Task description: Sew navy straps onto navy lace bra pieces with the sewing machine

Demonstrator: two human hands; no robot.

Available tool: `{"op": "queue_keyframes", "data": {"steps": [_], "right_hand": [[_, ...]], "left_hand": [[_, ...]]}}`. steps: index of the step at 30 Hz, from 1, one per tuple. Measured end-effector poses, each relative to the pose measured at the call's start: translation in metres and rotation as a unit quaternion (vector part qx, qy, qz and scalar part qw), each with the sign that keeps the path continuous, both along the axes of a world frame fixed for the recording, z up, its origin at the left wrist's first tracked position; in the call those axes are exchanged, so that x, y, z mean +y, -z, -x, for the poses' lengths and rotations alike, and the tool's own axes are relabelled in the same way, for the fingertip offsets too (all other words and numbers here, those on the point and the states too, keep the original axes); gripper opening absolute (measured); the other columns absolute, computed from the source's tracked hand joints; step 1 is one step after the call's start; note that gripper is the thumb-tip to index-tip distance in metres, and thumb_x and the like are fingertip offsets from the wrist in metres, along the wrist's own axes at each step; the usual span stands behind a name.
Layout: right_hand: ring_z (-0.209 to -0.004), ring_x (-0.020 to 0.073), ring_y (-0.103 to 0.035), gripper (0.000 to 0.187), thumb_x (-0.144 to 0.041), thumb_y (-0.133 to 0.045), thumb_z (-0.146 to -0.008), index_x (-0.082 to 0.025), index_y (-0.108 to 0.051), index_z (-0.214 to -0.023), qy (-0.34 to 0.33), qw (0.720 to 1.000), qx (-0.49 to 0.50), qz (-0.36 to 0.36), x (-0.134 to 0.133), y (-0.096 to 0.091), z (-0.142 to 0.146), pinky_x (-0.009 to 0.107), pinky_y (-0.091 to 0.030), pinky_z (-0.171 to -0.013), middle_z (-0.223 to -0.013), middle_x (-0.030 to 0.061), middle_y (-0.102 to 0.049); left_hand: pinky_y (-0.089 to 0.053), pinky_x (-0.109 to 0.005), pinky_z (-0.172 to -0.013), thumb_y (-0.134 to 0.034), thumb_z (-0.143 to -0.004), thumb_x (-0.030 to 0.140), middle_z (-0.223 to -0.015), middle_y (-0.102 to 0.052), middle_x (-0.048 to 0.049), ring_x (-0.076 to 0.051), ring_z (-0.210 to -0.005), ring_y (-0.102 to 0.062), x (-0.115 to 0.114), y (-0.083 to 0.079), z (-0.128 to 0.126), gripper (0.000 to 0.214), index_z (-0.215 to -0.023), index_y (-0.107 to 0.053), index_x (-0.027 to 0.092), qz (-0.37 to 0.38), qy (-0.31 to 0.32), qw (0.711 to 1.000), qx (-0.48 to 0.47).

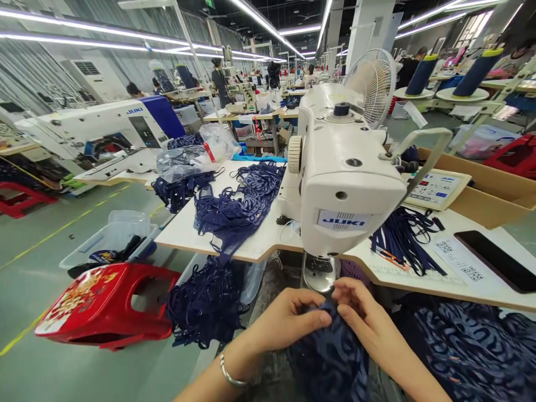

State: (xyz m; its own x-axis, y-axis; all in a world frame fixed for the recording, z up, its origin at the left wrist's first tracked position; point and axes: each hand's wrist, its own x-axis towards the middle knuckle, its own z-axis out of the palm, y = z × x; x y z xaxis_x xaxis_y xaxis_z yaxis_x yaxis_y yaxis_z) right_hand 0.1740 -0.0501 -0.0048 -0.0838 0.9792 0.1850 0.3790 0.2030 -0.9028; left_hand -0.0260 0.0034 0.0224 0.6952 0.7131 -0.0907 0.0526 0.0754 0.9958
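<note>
Both my hands are close together just in front of the sewing machine (347, 184), below its head. My left hand (295, 312) pinches the top edge of a dark navy patterned garment piece (330, 357) between thumb and fingers. Curled around the same edge from the other side, my right hand (360, 312) has its thumb and fingertips on the cloth. The piece hangs down over my lap. Right behind my fingertips is the shiny metal work arm (320, 272) of the machine. The exact fingertip contact is partly hidden.
Navy lace garments (245, 201) lie on the white table (176, 229) at left, more (205, 307) below it. Navy straps (406, 240), a phone (496, 259) and a cardboard box (498, 190) are at right. A red stool (109, 301) stands lower left. Patterned cloth (473, 346) lies lower right.
</note>
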Motion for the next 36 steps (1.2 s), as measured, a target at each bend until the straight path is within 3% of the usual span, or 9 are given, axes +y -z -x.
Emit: {"op": "queue_keyframes", "data": {"steps": [3, 6, 11, 14, 17, 22, 30, 34, 36], "right_hand": [[-0.063, 0.0134, -0.063, 0.026, -0.038, -0.047, -0.097, -0.023, -0.053, -0.118, 0.011, 0.998, 0.031, 0.051, -0.002, 0.012, -0.002, 0.021, -0.052, -0.056, -0.073, -0.0017, -0.064], [-0.069, 0.0141, -0.067, 0.023, -0.036, -0.049, -0.096, -0.024, -0.059, -0.112, 0.089, 0.996, -0.004, -0.016, 0.001, 0.018, 0.006, 0.022, -0.055, -0.062, -0.079, -0.0002, -0.069], [-0.096, 0.0193, -0.072, 0.024, -0.029, -0.049, -0.096, -0.023, -0.065, -0.113, 0.111, 0.982, -0.103, -0.11, 0.014, 0.026, 0.023, 0.027, -0.059, -0.082, -0.11, 0.004, -0.073], [-0.094, 0.0201, -0.073, 0.027, -0.026, -0.046, -0.096, -0.02, -0.063, -0.116, 0.124, 0.976, -0.117, -0.137, 0.016, 0.03, 0.029, 0.029, -0.06, -0.081, -0.109, 0.0062, -0.074], [-0.095, 0.0193, -0.072, 0.028, -0.026, -0.044, -0.097, -0.02, -0.06, -0.12, 0.1, 0.981, -0.103, -0.129, 0.011, 0.03, 0.031, 0.029, -0.059, -0.082, -0.112, 0.0069, -0.072], [-0.056, 0.0131, -0.065, 0.027, -0.035, -0.035, -0.1, -0.019, -0.052, -0.115, 0.1, 0.994, 0.012, -0.039, 0.017, 0.028, 0.011, 0.022, -0.054, -0.053, -0.071, -0.0008, -0.068], [-0.082, 0.0198, -0.066, 0.027, -0.04, -0.043, -0.096, -0.017, -0.058, -0.093, 0.282, 0.945, -0.123, 0.108, 0.102, 0.026, -0.115, 0.029, -0.049, -0.073, -0.085, 0.0071, -0.068], [-0.098, 0.0263, -0.063, 0.022, -0.034, -0.061, -0.089, -0.013, -0.061, -0.084, 0.332, 0.916, -0.151, 0.17, 0.141, 0.036, -0.128, 0.036, -0.045, -0.086, -0.093, 0.0149, -0.068], [-0.097, 0.0233, -0.063, 0.02, -0.032, -0.065, -0.087, -0.012, -0.062, -0.085, 0.346, 0.909, -0.142, 0.187, 0.153, 0.041, -0.126, 0.039, -0.046, -0.087, -0.096, 0.0109, -0.067]], "left_hand": [[-0.042, -0.024, -0.066, -0.063, -0.087, 0.048, -0.072, -0.06, 0.0, -0.012, -0.067, -0.052, 0.01, 0.001, 0.0, 0.034, -0.082, -0.069, 0.015, -0.055, -0.076, 0.996, 0.005], [-0.044, -0.026, -0.066, -0.061, -0.089, 0.038, -0.075, -0.06, -0.0009, -0.014, -0.07, -0.056, 0.019, 0.007, -0.005, 0.022, -0.083, -0.068, 0.018, -0.211, -0.173, 0.959, 0.081], [-0.046, -0.034, -0.079, -0.056, -0.093, 0.023, -0.095, -0.064, -0.0073, -0.021, -0.091, -0.06, 0.025, 0.019, -0.012, 0.012, -0.097, -0.067, 0.019, -0.498, -0.287, 0.791, 0.212], [-0.04, -0.035, -0.091, -0.045, -0.098, 0.017, -0.109, -0.069, -0.0068, -0.02, -0.104, -0.061, 0.017, 0.022, -0.011, 0.023, -0.112, -0.063, 0.019, -0.617, -0.22, 0.727, 0.204], [-0.037, -0.033, -0.092, -0.04, -0.1, 0.019, -0.111, -0.071, -0.0058, -0.019, -0.103, -0.063, 0.008, 0.021, -0.012, 0.026, -0.118, -0.06, 0.017, -0.625, -0.168, 0.731, 0.217], [-0.03, -0.038, -0.09, -0.045, -0.099, 0.035, -0.111, -0.071, -0.0072, -0.026, -0.104, -0.063, 0.008, 0.018, -0.019, 0.029, -0.114, -0.062, 0.018, -0.613, -0.208, 0.718, 0.256], [-0.029, -0.038, -0.088, -0.046, -0.097, 0.025, -0.115, -0.071, -0.005, -0.023, -0.103, -0.065, 0.014, 0.016, -0.024, 0.023, -0.112, -0.064, 0.023, -0.615, -0.173, 0.739, 0.214], [-0.028, -0.039, -0.087, -0.045, -0.098, 0.029, -0.112, -0.072, -0.0057, -0.024, -0.101, -0.066, 0.012, 0.014, -0.027, 0.023, -0.111, -0.063, 0.022, -0.612, -0.186, 0.736, 0.224], [-0.027, -0.039, -0.087, -0.046, -0.098, 0.037, -0.11, -0.072, -0.0068, -0.025, -0.101, -0.066, 0.011, 0.013, -0.029, 0.027, -0.11, -0.063, 0.02, -0.61, -0.193, 0.734, 0.227]]}}
